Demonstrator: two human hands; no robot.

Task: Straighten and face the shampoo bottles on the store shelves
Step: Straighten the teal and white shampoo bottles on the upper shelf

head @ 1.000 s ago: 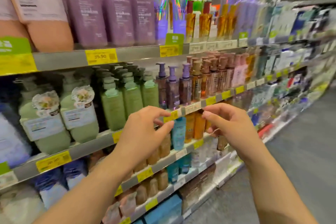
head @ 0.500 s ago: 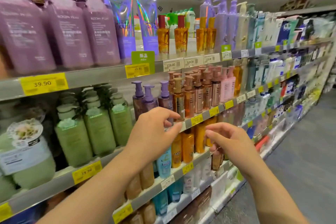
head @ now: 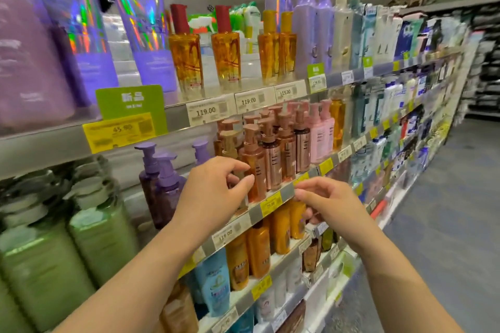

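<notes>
Left hand [head: 213, 192] by amber pump bottle [head: 253, 167]; right hand [head: 328, 203] at shelf edge [head: 286, 193]

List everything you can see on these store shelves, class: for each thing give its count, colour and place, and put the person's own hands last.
holographic pouches: two, purple with rainbow sheen, top shelf left
amber bottles: four, red or gold caps, top shelf centre
lilac pump bottles: about three, top shelf right of centre
green sign: one, top shelf edge
white price tags: three, top shelf edge
rose-gold pump bottles: a cluster, count unclear, middle shelf
pink pump bottles: two, middle shelf
purple pump bottles: about three, middle shelf left
green bottles: several, blurred, far left
orange bottles: several, lower shelf
left hand: at the rose-gold bottles
right hand: by the shelf edge, empty
</notes>
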